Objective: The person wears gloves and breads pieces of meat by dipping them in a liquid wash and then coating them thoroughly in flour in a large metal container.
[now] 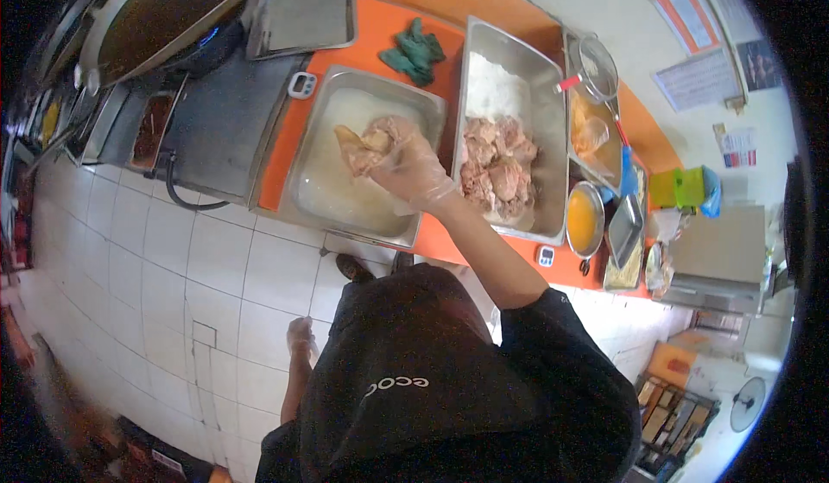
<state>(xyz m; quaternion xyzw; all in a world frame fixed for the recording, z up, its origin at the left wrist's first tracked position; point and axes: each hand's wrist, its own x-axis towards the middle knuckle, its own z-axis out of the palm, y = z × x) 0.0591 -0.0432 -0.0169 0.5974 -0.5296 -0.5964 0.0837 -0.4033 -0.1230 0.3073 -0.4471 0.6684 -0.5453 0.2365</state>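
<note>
My right hand [409, 169], in a clear plastic glove, is shut on a raw chicken piece [369, 146]. It holds the piece over a deep steel pan [414, 233] of cloudy, pale liquid [324, 191]. Right of that pan stands a longer steel pan [550, 110] with several raw meat pieces [499, 165] beside white flour-like powder [495, 88]. My left hand [301, 335], also in a clear glove, hangs low at my left side over the tiled floor, away from the counter; its fingers look curled, but their closure is unclear.
A green cloth [414, 52], an empty steel tray [304, 13] and two timers [302, 85] lie on the orange counter. A large pan [168, 16] sits over a blue burner flame at upper left. A bowl of orange-yellow liquid [583, 220] and a strainer [592, 68] are at right.
</note>
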